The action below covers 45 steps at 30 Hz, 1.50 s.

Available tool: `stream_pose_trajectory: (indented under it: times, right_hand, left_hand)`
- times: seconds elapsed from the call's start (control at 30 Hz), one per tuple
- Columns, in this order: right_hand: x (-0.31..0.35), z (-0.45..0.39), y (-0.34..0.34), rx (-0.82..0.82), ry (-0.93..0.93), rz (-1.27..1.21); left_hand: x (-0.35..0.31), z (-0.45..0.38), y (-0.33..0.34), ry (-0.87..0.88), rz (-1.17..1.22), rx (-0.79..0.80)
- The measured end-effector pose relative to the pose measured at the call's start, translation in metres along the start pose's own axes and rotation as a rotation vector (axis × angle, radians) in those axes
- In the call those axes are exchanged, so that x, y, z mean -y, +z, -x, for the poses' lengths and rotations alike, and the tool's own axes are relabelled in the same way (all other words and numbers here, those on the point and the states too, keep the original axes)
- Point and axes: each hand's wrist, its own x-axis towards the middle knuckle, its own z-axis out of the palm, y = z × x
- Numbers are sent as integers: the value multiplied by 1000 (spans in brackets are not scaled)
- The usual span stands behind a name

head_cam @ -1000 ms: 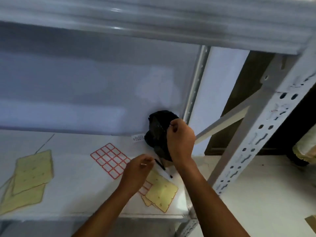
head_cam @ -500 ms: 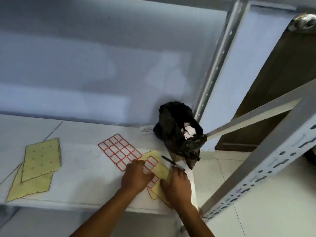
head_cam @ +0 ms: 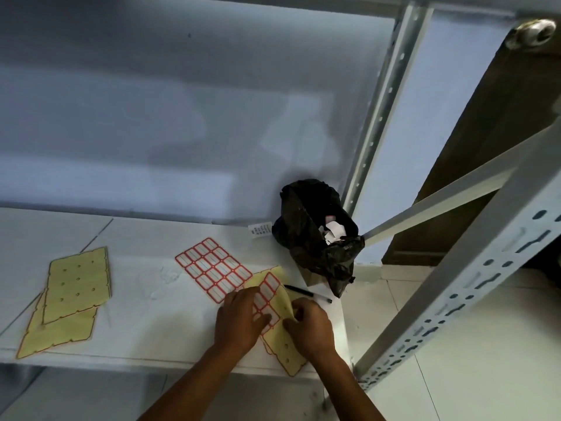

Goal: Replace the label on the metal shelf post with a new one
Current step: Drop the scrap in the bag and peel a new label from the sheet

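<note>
Empty backings: two yellow, red-edged sticker backing sheets [head_cam: 73, 296], overlapped, flat on the white shelf board [head_cam: 158, 323] at far left
Full sheet: sheet of white, red-bordered blank labels [head_cam: 214, 268] flat mid-shelf, just left of the hands
Left hand [head_cam: 239, 319]: palm down, fingers spread and pressing on the partly used label sheet [head_cam: 267, 294]; not pinching anything
Partly used sheet: a few red-bordered labels remain, yellow backing curled up on its right side; lies on another yellow backing [head_cam: 287, 354] at the shelf's front right corner
Right hand [head_cam: 309, 325]: fingertips closed on the curled yellow edge of that sheet; whether a label is between them cannot be told
Pen: thin black pen [head_cam: 306, 293] on the shelf just behind the right hand
Bin: small bin lined with a black plastic bag [head_cam: 315, 235], white paper scraps inside, at the shelf's back right corner
Tag: small white printed tag [head_cam: 259, 230] just left of the bin
Post: grey perforated metal shelf post [head_cam: 455, 290] at right, well apart from both hands; no label can be made out on it
</note>
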Motion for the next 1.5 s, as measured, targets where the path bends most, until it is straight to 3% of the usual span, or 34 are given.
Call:
stream_pose_trajectory:
  times: [0.13,0.2,0.27,0.5,0.63,0.9,1.07,1.34,1.5]
  right_hand:
    - [12,7,-20,30,-23,-241]
    - [21,15,-38,134,20,-462]
    - [27,24,-54,195,53,-616]
    - [44,60,-93,187,33,-928]
    - [55,83,-104,144,23,-1061]
    - [62,121,-110,13,3,-1098]
    - [55,141,-124,3,-89,-965]
    - [48,156,-141,22,-117,-893]
    - [54,156,-147,39,-128,-848]
  left_hand:
    - [0,-9,-17,-80,322,64]
    - [-7,-10,-34,-200,573,104]
    - [-18,-9,-54,-195,720,154]
    - [-76,25,-113,227,663,216]
    - [-96,49,-130,369,548,128]
    - [-106,78,-150,433,445,-7]
    - [-125,95,-152,432,485,30]
    - [-132,99,-161,315,626,225]
    - [-133,98,-167,314,591,214]
